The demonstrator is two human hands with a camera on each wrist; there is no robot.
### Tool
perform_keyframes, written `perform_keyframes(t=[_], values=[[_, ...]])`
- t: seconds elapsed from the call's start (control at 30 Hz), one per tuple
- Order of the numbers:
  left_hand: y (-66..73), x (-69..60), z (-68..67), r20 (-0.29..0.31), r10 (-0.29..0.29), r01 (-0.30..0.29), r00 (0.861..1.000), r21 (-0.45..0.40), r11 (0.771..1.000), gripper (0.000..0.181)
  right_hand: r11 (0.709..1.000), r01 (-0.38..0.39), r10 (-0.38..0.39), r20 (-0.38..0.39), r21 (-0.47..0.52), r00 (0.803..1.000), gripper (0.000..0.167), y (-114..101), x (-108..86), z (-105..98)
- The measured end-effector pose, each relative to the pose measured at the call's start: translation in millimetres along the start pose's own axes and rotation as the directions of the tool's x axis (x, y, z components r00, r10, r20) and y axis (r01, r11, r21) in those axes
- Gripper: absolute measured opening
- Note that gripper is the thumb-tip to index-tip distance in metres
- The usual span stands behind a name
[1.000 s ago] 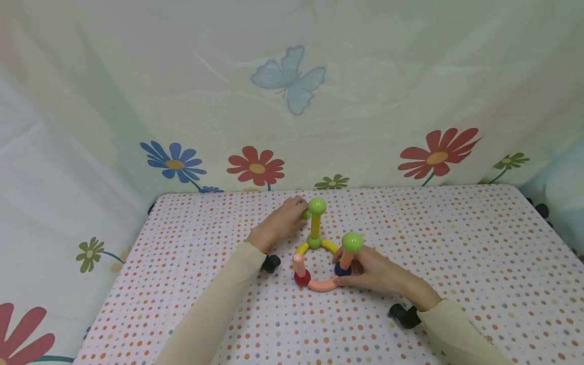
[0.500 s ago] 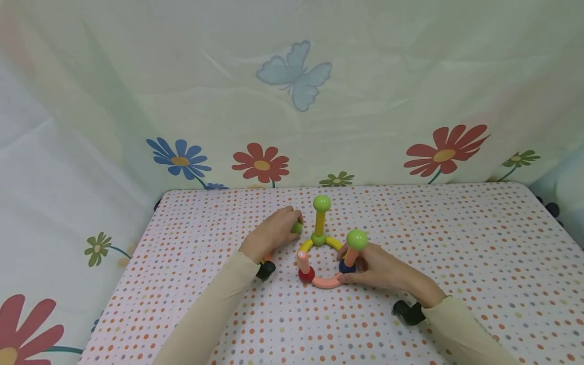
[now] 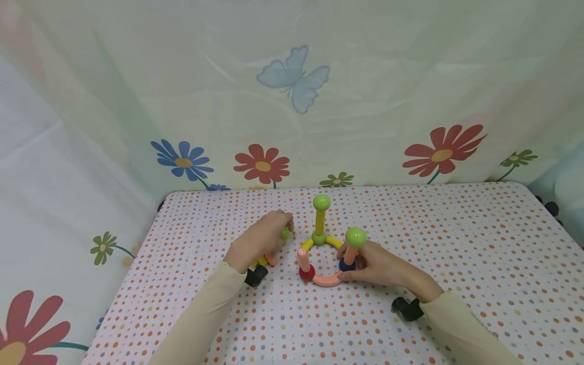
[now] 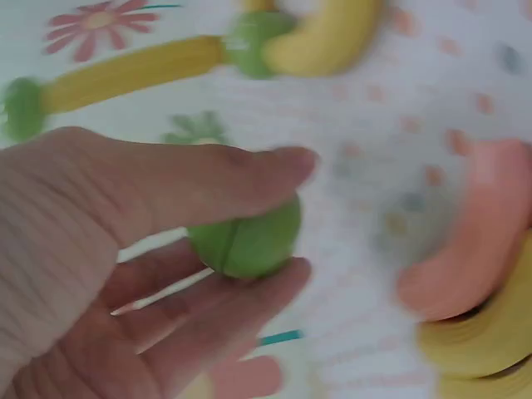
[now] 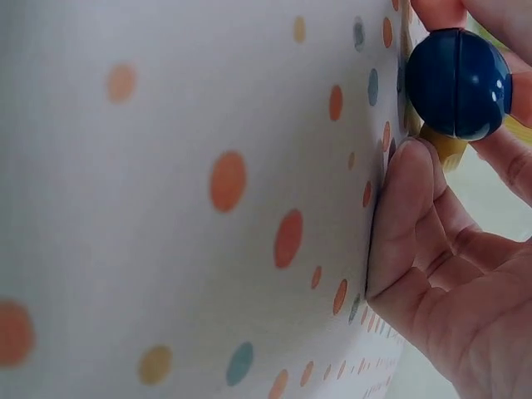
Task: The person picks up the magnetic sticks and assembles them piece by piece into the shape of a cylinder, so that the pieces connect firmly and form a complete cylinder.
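My left hand [image 3: 261, 237] pinches a green ball [image 4: 249, 241] between thumb and fingers, left of a magnetic stick-and-ball ring. My right hand [image 3: 382, 264] grips the ring's dark blue ball [image 5: 457, 83], from which a pink stick [image 3: 350, 255] rises to a green ball [image 3: 356, 237]. Curved yellow [image 3: 334, 243] and pink [image 3: 326, 280] sticks form the ring. At its back a green ball [image 3: 319, 238] bears an upright yellow stick [image 3: 320, 222] topped by another green ball [image 3: 321, 202]. On the red ball [image 3: 307, 273] a pink stick [image 3: 303, 259] stands bare on top.
Beneath my left hand lie loose curved sticks, one pink [image 4: 474, 241] and some yellow [image 4: 478, 337], partly hidden in the head view. A dotted cloth [image 3: 438, 238] covers the table. Behind it hangs a flowered curtain [image 3: 365, 101].
My left hand has moved left and toward me with the green ball, away from the ring's rear upright and over the loose curved sticks. My right hand keeps its grip at the blue ball.
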State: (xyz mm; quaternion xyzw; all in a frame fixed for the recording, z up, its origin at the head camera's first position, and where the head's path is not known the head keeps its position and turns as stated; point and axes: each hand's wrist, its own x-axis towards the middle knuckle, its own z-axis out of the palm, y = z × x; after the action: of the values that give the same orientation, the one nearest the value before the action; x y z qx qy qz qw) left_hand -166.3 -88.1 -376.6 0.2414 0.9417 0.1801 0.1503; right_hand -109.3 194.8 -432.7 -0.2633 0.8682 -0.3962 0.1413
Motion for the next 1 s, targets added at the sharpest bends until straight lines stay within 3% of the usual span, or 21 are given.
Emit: perform_keyframes(t=[0.1, 0.27, 0.33, 0.43, 0.57, 0.77, 1.0], values=[[7.9, -9.9, -17.3, -0.105, 0.071, -0.080, 0.992, -0.079, 0.994, 0.027, 1.000, -0.007, 0.007, 0.000, -0.003, 1.000, 0.040, 1, 0.2, -2], [22.3, -32.6, -46.5, -0.261, 0.229, -0.275, 0.938, -0.155, 0.949, 0.034, 1.000, -0.009, 0.009, 0.002, -0.001, 1.000, 0.039, 3, 0.0, -2], [29.1, -42.3, -51.4, -0.281, 0.290, -0.348, 0.915, -0.189, 0.918, 0.035, 1.000, -0.010, 0.010, 0.004, 0.002, 1.000, 0.039, 4, -0.3, -2], [38.8, -54.5, -50.8, -0.259, 0.350, -0.407, 0.900, -0.215, 0.888, 0.036, 1.000, -0.004, 0.004, 0.007, 0.015, 1.000, 0.039, 5, -0.9, -1], [45.0, -62.4, -42.2, -0.208, 0.375, -0.413, 0.904, -0.193, 0.890, 0.037, 0.999, 0.013, -0.013, 0.011, 0.030, 1.000, 0.038, 6, -0.7, 0], [46.3, -58.9, -30.3, -0.163, 0.376, -0.398, 0.912, -0.134, 0.908, 0.035, 1.000, 0.020, -0.021, 0.005, 0.023, 1.000, 0.038, 5, -0.7, 1], [52.7, -57.6, -30.0, -0.119, 0.376, -0.387, 0.919, -0.080, 0.919, 0.035, 1.000, 0.022, -0.022, -0.001, 0.018, 1.000, 0.039, 3, 0.1, 0]])
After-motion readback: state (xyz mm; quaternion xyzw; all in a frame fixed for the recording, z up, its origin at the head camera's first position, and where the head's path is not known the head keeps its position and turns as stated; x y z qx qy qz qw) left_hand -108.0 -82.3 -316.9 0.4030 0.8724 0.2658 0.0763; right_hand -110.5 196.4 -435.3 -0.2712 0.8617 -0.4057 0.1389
